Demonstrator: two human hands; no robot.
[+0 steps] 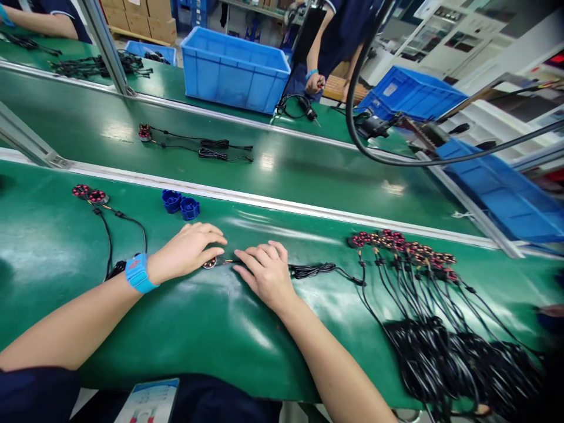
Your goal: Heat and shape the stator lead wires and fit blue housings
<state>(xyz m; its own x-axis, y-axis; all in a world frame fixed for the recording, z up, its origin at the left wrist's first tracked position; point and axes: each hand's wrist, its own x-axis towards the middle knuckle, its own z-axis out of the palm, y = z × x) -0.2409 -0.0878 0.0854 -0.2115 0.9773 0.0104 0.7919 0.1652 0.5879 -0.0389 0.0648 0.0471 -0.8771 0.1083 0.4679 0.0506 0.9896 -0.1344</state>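
From your head, the one camera looks forward and down across the green table (185,343), near enough to take in both your forearms (88,317), with your left hand (187,249) and right hand (267,273) close to mid-frame. Your lap (229,402) shows below the table's near edge. The far edge runs aslant, dropping rightward; beyond it the view reaches a belt (308,161), a blue crate (231,82) and a co-worker (339,53).

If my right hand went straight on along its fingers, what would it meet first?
Your right hand would probably meet your left hand first; the small wired part lies near that line, though depth is unclear.
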